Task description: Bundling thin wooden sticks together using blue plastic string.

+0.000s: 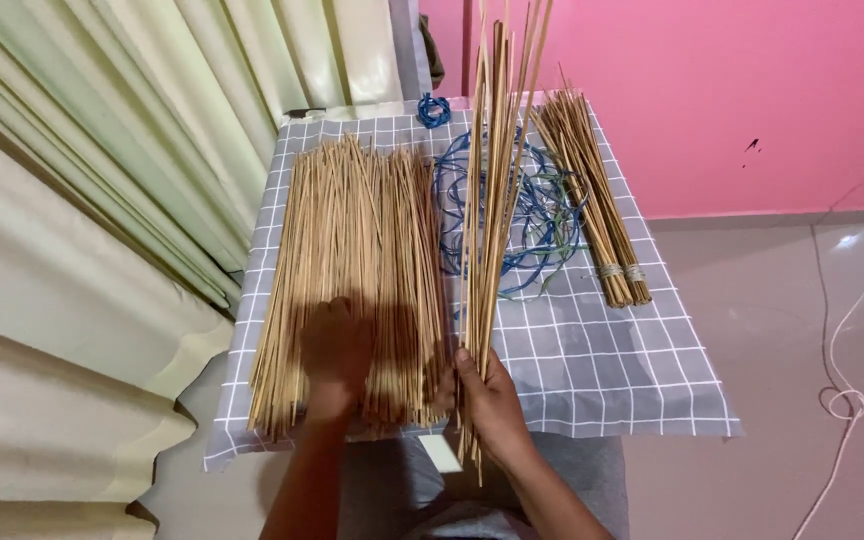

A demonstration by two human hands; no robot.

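Observation:
A broad pile of thin bamboo sticks (357, 250) lies lengthwise on the left half of a table under a grey checked cloth (602, 370). My left hand (335, 352) rests flat on the near end of that pile, fingers spread. My right hand (487, 395) grips a loose bunch of the same sticks (497, 160) near its lower end and holds it nearly upright, its tips reaching past the top of the view. A small white tag (440, 452) lies at the table's near edge between my arms.
A tangle of blue and green string (542, 215) lies mid-table. To its right are tied stick bundles (592, 195). A small blue coil (433, 110) sits at the far edge. Pale curtains (102, 200) hang on the left, a pink wall (732, 90) behind, a white cord (842, 390) on the floor.

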